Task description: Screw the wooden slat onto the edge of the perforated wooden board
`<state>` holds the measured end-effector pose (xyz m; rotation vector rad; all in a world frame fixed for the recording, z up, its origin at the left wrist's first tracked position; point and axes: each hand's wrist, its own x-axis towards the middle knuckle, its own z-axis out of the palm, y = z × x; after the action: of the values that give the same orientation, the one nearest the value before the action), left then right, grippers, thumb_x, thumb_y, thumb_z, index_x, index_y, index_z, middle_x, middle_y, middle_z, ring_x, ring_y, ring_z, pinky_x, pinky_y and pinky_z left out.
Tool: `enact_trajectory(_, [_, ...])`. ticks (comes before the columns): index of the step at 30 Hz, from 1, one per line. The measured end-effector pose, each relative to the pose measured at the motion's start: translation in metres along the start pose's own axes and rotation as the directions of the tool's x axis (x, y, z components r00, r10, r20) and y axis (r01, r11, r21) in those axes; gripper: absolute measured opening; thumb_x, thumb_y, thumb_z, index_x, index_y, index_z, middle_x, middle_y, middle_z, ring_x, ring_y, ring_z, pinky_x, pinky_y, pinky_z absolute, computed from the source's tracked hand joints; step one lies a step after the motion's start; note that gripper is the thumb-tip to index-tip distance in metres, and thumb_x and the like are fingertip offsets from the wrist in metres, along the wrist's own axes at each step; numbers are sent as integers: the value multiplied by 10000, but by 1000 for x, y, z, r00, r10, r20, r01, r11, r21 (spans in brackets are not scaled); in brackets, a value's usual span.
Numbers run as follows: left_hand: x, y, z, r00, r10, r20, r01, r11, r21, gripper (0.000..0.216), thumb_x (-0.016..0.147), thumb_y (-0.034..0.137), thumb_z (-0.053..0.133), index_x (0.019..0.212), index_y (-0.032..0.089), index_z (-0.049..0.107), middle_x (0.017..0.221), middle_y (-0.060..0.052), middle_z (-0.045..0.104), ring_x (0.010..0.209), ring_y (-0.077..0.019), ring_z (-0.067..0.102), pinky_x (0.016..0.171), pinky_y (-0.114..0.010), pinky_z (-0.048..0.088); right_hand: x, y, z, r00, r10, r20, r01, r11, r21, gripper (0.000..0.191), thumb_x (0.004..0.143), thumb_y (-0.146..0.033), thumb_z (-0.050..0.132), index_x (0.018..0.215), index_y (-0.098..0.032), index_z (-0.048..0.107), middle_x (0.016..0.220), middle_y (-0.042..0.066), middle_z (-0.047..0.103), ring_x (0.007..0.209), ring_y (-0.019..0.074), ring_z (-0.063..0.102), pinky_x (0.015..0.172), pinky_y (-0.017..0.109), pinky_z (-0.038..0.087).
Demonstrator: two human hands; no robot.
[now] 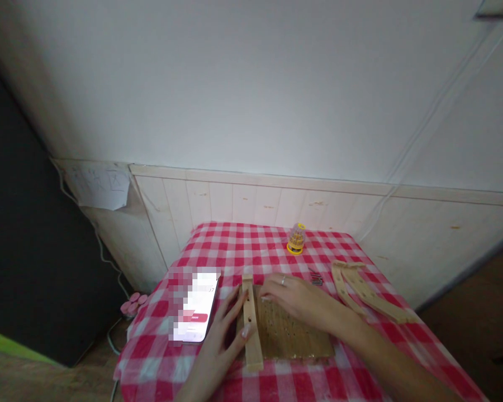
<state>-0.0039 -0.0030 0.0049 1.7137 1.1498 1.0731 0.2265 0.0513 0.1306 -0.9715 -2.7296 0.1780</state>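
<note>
A pale wooden strip [254,349] with dark holes lies along the left edge of a brown wooden board [295,335]. My left hand [226,326] grips the strip from the left, its thumb and a fingertip pressing on the wood. Over the board's far left part, beside the strip, is my right hand [287,293], with a ring on one finger. Its fingers are bent and closed together; whatever they hold, if anything, is hidden. Small holes dot the board's surface. Several screws [316,278] rest on the cloth beyond my right wrist.
A phone [197,318] with a lit screen lies left of my left hand. A clear container with a yellow base [295,241] stands toward the back. Curved wooden pieces [371,293] lie at the right. A red checked cloth [243,243] covers the table, which meets the wall [255,201].
</note>
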Motion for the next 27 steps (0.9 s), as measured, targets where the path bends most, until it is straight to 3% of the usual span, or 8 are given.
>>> enact_trajectory(2, [-1, 0, 0, 1000, -9, 4, 9, 1000, 16, 541, 1053, 516, 540, 1574, 403, 448, 1733, 1, 310, 1606, -318, 247, 1289, -597, 226, -11, 28, -8, 961, 274, -37, -268, 956, 119, 130, 1022, -178, 582, 1025, -222, 705, 1039, 48, 782, 967, 191, 736, 875, 293, 553])
enact_trajectory(4, [-2, -2, 0, 1000, -10, 6, 10, 1000, 29, 535, 1056, 526, 525, 1572, 402, 451, 1734, 0, 308, 1609, -317, 237, 1288, -602, 224, -24, 57, -11, 906, 415, -81, -407, 908, 100, 166, 1021, -184, 545, 989, -203, 707, 977, 75, 781, 882, 215, 732, 796, 310, 554])
enact_trajectory(9, [-2, -11, 1, 1000, -6, 1, 6, 998, 57, 530, 1061, 557, 487, 1566, 399, 463, 1735, -3, 305, 1614, -319, 218, 1289, -623, 191, -49, 113, 5, 778, 622, -90, -623, 782, 26, 196, 1019, -260, 551, 976, -194, 731, 936, 86, 766, 840, 237, 708, 740, 333, 556])
enact_trajectory(11, [-2, -13, 0, 1000, -5, 6, 5, 998, 67, 540, 1059, 571, 478, 1569, 395, 461, 1732, -9, 313, 1615, -324, 212, 1286, -632, 189, -52, 126, 14, 727, 684, -68, -685, 728, -5, 173, 1014, -287, 614, 1081, -171, 725, 1064, 92, 753, 905, 230, 712, 804, 372, 584])
enact_trajectory(14, [-3, -14, 0, 1000, -5, 2, 4, 997, 82, 540, 1058, 579, 466, 1567, 397, 464, 1729, -6, 320, 1616, -328, 207, 1283, -643, 183, -52, 135, 24, 659, 751, -39, -752, 656, -63, 331, 1012, -349, 670, 1295, -180, 644, 1299, 100, 674, 1074, 250, 699, 906, 461, 607])
enact_trajectory(16, [-3, -14, 0, 1000, -5, 0, 5, 996, 90, 533, 1061, 575, 457, 1565, 403, 464, 1728, 0, 323, 1616, -325, 206, 1281, -650, 176, -51, 137, 26, 630, 776, -31, -774, 624, -108, 357, 1014, -357, 669, 1328, -193, 625, 1345, 103, 652, 1114, 257, 688, 926, 475, 605])
enact_trajectory(21, [-2, -13, 0, 1000, -14, -6, 14, 995, 100, 528, 1068, 552, 451, 1577, 412, 438, 1734, 12, 308, 1618, -318, 202, 1278, -650, 191, -55, 131, 22, 629, 776, -40, -766, 610, -202, 342, 1016, -351, 664, 1320, -196, 633, 1342, 104, 655, 1110, 256, 689, 927, 471, 603])
enact_trajectory(27, [-4, -17, 0, 1000, -15, -15, 17, 994, 107, 532, 1061, 549, 467, 1572, 403, 450, 1728, 6, 324, 1612, -324, 218, 1275, -642, 212, -63, 125, 16, 700, 707, -103, -706, 663, -248, 201, 1037, -312, 602, 1116, -167, 716, 1189, 133, 734, 1034, 240, 700, 908, 380, 558])
